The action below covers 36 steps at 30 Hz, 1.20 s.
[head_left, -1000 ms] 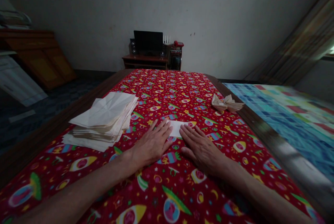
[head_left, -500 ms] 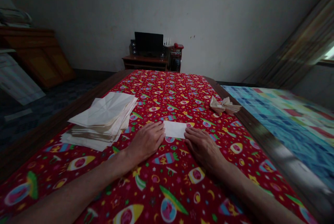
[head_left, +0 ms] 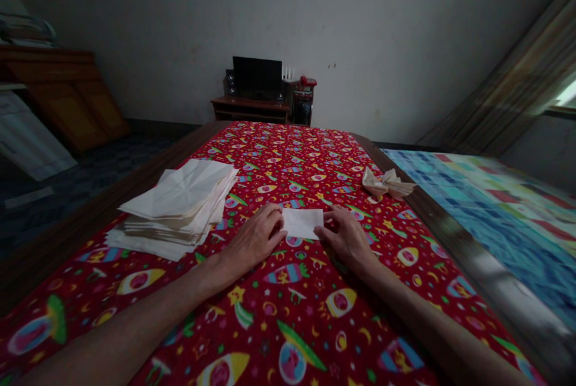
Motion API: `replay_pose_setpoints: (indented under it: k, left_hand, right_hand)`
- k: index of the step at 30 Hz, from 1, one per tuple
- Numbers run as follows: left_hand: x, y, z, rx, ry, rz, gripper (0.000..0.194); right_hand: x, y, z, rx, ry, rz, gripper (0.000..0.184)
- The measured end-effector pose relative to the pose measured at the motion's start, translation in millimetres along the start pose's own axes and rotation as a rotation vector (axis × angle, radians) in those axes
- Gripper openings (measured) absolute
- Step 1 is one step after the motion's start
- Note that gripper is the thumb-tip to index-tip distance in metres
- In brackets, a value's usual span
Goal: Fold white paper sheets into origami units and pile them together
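A small white folded paper (head_left: 302, 223) lies lengthwise across the red patterned cloth in front of me. At its left end is my left hand (head_left: 260, 231), fingers curled at the upper corner and thumb at the lower one. My right hand (head_left: 347, 235) grips the right end the same way, its thumb tip on the lower right corner. Left of my hands sits a thick, uneven stack of creased white paper sheets (head_left: 184, 191). A pleated paper piece shaped like a bow or butterfly (head_left: 389, 183) rests near the right table edge.
The red cloth (head_left: 288, 314) covers a long dark wooden table (head_left: 454, 242). Beyond its far end stand a black monitor (head_left: 257, 77) with speakers and a red telephone (head_left: 308, 81). A bed with a blue patterned cover (head_left: 495, 236) adjoins the right side; a wooden cabinet (head_left: 63, 98) is at left.
My fingers have gone from lying flat at the paper's ends to curling, with the thumbs now showing at its lower corners. The paper has barely moved.
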<state>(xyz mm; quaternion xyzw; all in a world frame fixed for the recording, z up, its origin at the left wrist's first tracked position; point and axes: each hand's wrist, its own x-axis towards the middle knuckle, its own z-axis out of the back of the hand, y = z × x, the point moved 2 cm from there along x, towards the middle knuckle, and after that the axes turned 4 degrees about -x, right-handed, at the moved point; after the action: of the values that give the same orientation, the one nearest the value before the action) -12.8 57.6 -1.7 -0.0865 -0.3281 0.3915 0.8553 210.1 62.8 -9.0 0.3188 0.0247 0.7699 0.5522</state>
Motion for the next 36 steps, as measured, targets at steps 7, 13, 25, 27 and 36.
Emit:
replay_pose_setpoints:
  k: [7, 13, 25, 27, 36]
  left_hand:
    - [-3, -2, 0.0, 0.007, -0.054, 0.0, 0.045]
    - [-5, -4, 0.4, -0.01, -0.031, -0.031, 0.057]
    - [-4, -18, 7.5, 0.062, -0.123, -0.125, 0.071]
    - [-4, -23, 7.5, 0.103, -0.083, -0.227, 0.059]
    - [-6, -28, 7.9, 0.226, 0.006, -0.331, 0.019]
  right_hand:
    - [-3, 12, 10, 0.211, 0.026, -0.178, 0.017]
    - [-4, 16, 16, 0.03, -0.061, -0.017, 0.015]
    - [-21, 32, 32, -0.289, -0.191, 0.492, 0.015]
    - [-27, 40, 33, -0.275, -0.122, 0.592, 0.015]
    - [-31, 45, 30, -0.223, -0.028, 0.635, 0.022]
